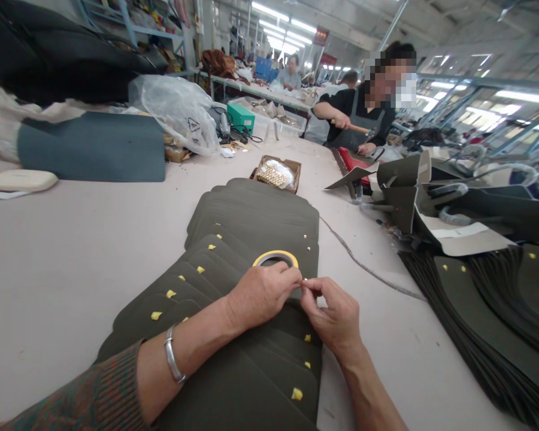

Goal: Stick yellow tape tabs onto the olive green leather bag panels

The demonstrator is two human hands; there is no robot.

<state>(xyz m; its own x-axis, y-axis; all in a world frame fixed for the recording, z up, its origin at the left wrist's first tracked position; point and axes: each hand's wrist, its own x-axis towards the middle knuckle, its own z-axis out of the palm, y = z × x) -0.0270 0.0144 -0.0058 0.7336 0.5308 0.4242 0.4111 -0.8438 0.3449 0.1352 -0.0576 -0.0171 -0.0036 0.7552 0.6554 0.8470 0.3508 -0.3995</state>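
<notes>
My left hand [263, 293] is closed at a roll of yellow tape [276, 256], whose upper rim shows above the knuckles; the hand hides its lower part. Thumb and forefinger of my right hand [335, 311] are pinched together, meeting the left fingertips; whatever tiny thing is between them is too small to name. Both hands are over a fanned stack of dark olive panels [251, 209]. Small yellow tape pieces [170, 294] stick to the panels along both sides. Two small shiny studs [308, 248] show uncovered near the right edge.
Beyond the stack sits a small box of gold-coloured studs [276, 173]. More dark strips [476, 299] and half-made bags [431, 191] lie at right. Across the table a person [363, 108] holds a hammer. Plastic wrap [175, 111] and a grey-blue sheet [92, 146] are at left.
</notes>
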